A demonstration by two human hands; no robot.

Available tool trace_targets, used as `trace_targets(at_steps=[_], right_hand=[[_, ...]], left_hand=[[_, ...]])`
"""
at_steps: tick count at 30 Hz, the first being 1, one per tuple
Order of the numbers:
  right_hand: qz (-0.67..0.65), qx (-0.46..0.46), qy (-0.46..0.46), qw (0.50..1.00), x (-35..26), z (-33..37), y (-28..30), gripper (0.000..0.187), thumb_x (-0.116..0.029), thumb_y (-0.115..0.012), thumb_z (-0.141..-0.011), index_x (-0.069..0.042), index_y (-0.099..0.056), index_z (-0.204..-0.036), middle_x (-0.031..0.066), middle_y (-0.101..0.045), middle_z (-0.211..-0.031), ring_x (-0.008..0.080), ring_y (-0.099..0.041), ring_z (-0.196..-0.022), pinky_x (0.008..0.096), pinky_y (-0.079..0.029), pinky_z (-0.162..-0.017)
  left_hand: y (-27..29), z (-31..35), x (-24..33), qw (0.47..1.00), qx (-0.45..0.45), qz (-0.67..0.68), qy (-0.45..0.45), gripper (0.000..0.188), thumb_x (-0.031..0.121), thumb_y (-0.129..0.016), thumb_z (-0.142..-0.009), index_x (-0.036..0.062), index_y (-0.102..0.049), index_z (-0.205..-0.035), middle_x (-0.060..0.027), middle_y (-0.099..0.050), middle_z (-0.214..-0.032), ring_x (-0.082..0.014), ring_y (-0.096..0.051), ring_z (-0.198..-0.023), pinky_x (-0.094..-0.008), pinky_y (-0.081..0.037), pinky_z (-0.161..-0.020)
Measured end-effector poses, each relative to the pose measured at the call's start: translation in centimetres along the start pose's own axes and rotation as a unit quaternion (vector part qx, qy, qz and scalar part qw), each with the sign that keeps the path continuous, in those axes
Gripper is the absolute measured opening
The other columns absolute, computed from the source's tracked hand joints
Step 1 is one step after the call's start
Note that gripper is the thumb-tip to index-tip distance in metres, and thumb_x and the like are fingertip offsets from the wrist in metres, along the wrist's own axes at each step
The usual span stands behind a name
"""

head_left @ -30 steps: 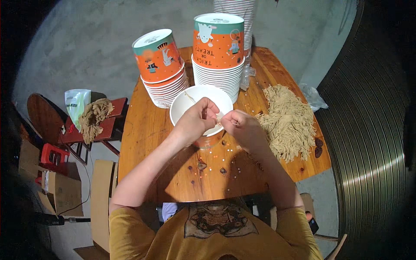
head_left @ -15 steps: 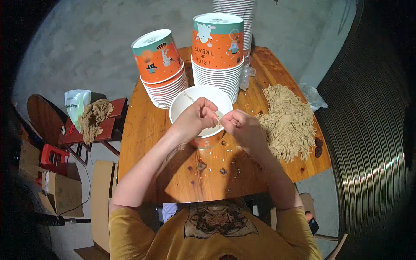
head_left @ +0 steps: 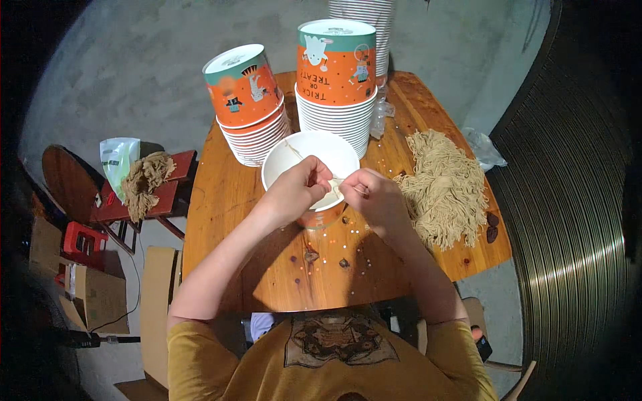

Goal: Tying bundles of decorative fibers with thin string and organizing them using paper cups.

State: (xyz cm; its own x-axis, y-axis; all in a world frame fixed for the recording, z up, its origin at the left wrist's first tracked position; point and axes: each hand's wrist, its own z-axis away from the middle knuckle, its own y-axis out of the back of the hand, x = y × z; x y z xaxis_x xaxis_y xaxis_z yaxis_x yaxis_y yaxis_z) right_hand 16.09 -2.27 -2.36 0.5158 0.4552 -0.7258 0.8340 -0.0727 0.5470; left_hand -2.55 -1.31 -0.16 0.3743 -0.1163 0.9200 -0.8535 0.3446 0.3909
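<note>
A round paper bucket (head_left: pixel 277 160), white inside and orange outside, stands upright on the wooden table. Over its near rim, my left hand (head_left: pixel 299 190) pinches a thin beige string between thumb and fingers. My right hand (head_left: pixel 372 198) is closed on the same string close beside it, and a short length spans the gap between them. Another stretch of string (head_left: pixel 292 150) lies against the bucket's inner far wall. The fingers hide part of the string, so I cannot tell whether it is knotted. To the right of my right hand lies a big heap of beige strings (head_left: pixel 445 190).
Behind the bucket stand two stacks of upturned orange buckets, a left stack (head_left: pixel 244 100) and a taller one (head_left: pixel 336 73); white cups (head_left: pixel 364 10) are piled behind. Small dots are scattered over the table (head_left: pixel 301 287). A red bench (head_left: pixel 175 175) at left holds more string and a bag.
My hands have shifted slightly, and the fingers of my left hand have curled in more tightly. The string stays between both hands; the bucket has not moved.
</note>
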Motion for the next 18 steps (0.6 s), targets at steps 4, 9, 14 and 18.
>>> trace_targets(at_steps=[4, 9, 14, 18], right_hand=[[-0.007, -0.008, -0.003, 1.0, -0.2, 0.1, 0.1, 0.01, -0.015, -0.061, -0.078, -0.005, -0.059, -0.078, 0.0094, -0.058, -0.072, 0.0246, -0.059, -0.063, 0.0344, -0.046, -0.059], [0.015, -0.006, 0.005, 1.0, -0.2, 0.0, 0.0, 0.012, -0.015, -0.062, -0.078, -0.004, -0.058, -0.076, 0.0091, -0.058, -0.072, 0.025, -0.059, -0.063, 0.0348, -0.046, -0.058], [-0.004, -0.02, -0.006, 1.0, -0.7, 0.2, 0.2, 0.013, -0.015, -0.063, -0.078, -0.004, -0.058, -0.077, 0.0092, -0.057, -0.071, 0.0254, -0.059, -0.062, 0.035, -0.046, -0.058], [0.004, -0.025, -0.003, 1.0, -0.6, 0.1, 0.2, 0.011, -0.015, -0.063, -0.078, -0.004, -0.058, -0.078, 0.009, -0.058, -0.072, 0.0251, -0.059, -0.064, 0.0353, -0.047, -0.059]], left_hand=[[0.0, 0.6, 0.7, 0.999, -0.007, -0.042, 0.01, 0.013, 0.005, -0.058, -0.087, 0.0027, -0.054, -0.099, 0.0025, -0.052, -0.084, -0.0059, -0.047, -0.077, -0.0209, -0.041, -0.07], [-1.1, 1.2, 1.2, 0.997, 0.009, -0.072, 0.012, 0.01, 0.008, -0.057, -0.088, 0.0011, -0.056, -0.095, 0.0027, -0.051, -0.08, -0.0061, -0.045, -0.074, -0.0217, -0.041, -0.068], [-1.4, 0.8, 0.7, 0.99, 0.065, -0.12, -0.036, 0.016, 0.014, -0.056, -0.088, -0.0013, -0.056, -0.092, -0.0163, -0.064, -0.08, -0.0275, -0.063, -0.075, -0.0368, -0.048, -0.068], [-1.5, 0.9, 0.9, 0.99, 0.065, -0.126, -0.026, 0.015, 0.013, -0.055, -0.088, -0.0012, -0.056, -0.092, -0.0163, -0.064, -0.08, -0.0275, -0.063, -0.075, -0.0368, -0.048, -0.068]])
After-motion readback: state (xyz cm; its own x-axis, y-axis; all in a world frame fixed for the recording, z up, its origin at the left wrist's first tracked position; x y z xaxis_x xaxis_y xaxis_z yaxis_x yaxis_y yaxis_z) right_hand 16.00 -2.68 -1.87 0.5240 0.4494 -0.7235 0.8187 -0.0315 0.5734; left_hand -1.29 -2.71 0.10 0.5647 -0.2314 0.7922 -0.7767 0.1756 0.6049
